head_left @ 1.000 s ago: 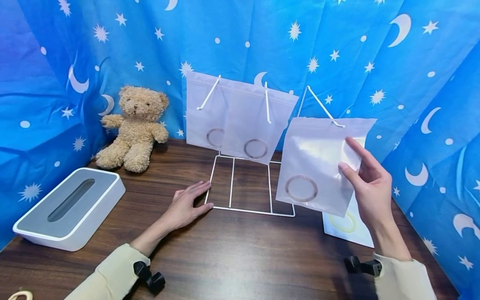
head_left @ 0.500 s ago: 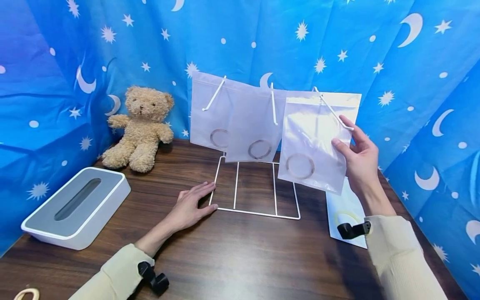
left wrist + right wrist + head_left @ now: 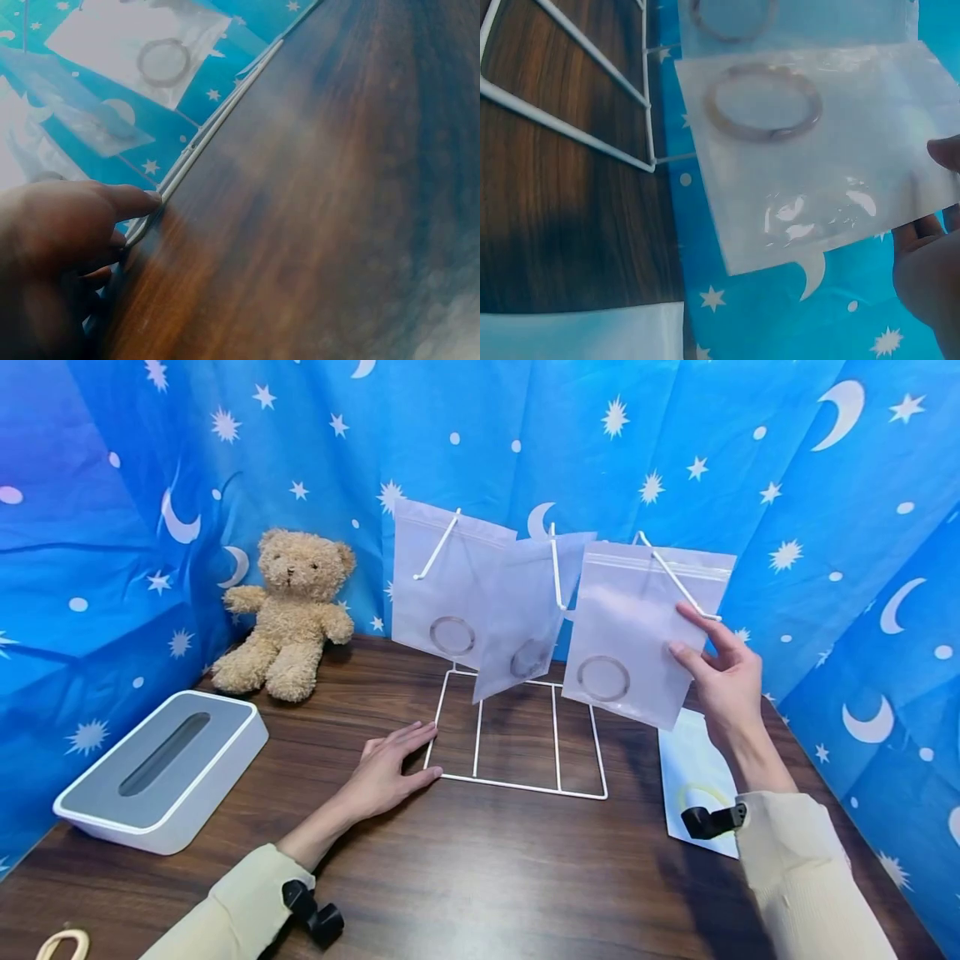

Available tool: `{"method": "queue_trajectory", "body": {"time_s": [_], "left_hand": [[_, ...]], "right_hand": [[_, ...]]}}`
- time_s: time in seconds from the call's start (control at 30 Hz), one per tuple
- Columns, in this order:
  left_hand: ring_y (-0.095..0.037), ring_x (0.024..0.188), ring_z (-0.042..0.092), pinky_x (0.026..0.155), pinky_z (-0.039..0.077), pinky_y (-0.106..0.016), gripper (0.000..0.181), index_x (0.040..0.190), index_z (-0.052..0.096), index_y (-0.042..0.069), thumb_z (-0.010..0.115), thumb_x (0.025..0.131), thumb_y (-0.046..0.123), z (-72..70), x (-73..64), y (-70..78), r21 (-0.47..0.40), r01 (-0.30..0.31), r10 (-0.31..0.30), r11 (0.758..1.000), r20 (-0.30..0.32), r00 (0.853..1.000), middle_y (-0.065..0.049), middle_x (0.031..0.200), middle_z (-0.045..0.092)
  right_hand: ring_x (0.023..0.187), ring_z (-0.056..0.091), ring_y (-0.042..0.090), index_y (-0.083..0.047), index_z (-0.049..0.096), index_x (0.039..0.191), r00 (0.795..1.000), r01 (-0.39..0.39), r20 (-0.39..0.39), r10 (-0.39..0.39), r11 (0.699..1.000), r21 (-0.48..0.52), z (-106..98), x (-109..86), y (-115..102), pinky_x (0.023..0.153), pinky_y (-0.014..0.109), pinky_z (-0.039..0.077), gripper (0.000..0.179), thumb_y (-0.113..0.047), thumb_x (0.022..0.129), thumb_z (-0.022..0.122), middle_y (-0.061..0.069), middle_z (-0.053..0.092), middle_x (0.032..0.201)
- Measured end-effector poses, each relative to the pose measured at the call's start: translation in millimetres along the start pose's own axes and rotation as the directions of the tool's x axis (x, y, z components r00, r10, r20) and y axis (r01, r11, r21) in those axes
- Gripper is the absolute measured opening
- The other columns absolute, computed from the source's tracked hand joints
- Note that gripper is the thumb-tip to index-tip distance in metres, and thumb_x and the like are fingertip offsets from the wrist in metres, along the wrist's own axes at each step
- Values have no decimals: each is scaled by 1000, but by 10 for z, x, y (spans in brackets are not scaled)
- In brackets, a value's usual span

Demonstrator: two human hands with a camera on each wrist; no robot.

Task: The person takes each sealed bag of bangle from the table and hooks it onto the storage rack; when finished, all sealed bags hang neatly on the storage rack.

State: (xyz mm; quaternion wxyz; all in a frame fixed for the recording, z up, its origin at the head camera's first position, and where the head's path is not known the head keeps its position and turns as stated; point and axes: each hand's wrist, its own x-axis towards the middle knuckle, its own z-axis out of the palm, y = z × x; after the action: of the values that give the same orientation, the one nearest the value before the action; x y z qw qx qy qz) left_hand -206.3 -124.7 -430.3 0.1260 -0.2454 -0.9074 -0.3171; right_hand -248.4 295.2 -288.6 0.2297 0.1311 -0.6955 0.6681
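My right hand (image 3: 726,681) pinches the right edge of a translucent zip bag (image 3: 637,618) with a ring-shaped bangle inside. This bag hangs on the right hook (image 3: 678,578) of a white wire rack (image 3: 517,787). In the right wrist view, the bangle (image 3: 814,112) shows through the bag's lower part. My left hand (image 3: 386,774) touches the front left corner of the rack's base, fingers extended. In the left wrist view, its thumb meets the white rod (image 3: 217,120). Two similar bags hang on the other hooks: a left bag (image 3: 431,577) and a twisted middle bag (image 3: 525,585).
Another bag (image 3: 686,752) with a yellowish ring lies on the table at right, partly behind my right wrist. A teddy bear (image 3: 291,610) sits at back left, near a grey-topped tissue box (image 3: 161,777). A beige loop (image 3: 63,943) shows at lower left. Starry curtains surround the table.
My right hand has moved the right bag up and back from the hook's tip, further along it. The middle bag has swung and twisted. My left hand stays at the rack's corner.
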Motion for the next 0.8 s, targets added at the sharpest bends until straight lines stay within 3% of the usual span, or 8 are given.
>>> {"method": "queue_trajectory", "body": {"time_s": [0.13,0.27,0.47,0.67,0.73,0.8], "left_hand": [[-29,137,39,97,28,-54,61,140,53,4,72,90,33,11,0,-2,-1,5,-5,1000,4,1000,-8,145,49],[-29,137,39,98,27,-53,61,140,53,4,72,90,33,22,7,-1,-4,7,-7,1000,10,1000,-8,146,49],[-29,137,39,97,27,-53,61,140,53,4,71,90,33,31,6,-3,-5,8,-8,1000,9,1000,-8,146,49],[-29,137,39,98,27,-53,61,140,53,4,71,90,34,21,-3,4,-13,11,-11,1000,3,1000,-9,145,49],[-29,137,39,97,27,-53,61,140,54,4,72,90,34,12,-1,7,-10,11,-11,1000,0,1000,-8,145,49],[-29,137,39,97,28,-53,61,140,53,4,72,90,33,5,7,8,-6,7,-7,1000,3,1000,-9,145,49]], "right_hand": [[128,49,25,-8,61,135,1000,9,-29,-10,1000,-25,-93,-152,34,94,23,45,48,0,89,70,5,46,147],[133,45,23,-7,61,134,995,33,-88,-40,996,-83,-205,-362,82,104,23,36,47,2,89,68,3,46,148],[130,49,21,-7,59,136,991,-13,-131,-1,994,-105,-377,-581,137,96,18,41,47,1,90,67,6,51,144],[122,55,16,-8,58,137,984,-96,-155,84,993,-75,-536,-644,144,88,14,44,47,-5,91,69,5,58,136],[121,55,12,-12,56,140,982,-149,-136,129,978,-146,-587,-655,152,88,12,43,49,-11,93,68,3,56,138],[122,54,12,-17,53,143,977,-205,-117,178,935,-290,-645,-673,166,93,15,42,49,-21,95,65,1,52,142]]}}
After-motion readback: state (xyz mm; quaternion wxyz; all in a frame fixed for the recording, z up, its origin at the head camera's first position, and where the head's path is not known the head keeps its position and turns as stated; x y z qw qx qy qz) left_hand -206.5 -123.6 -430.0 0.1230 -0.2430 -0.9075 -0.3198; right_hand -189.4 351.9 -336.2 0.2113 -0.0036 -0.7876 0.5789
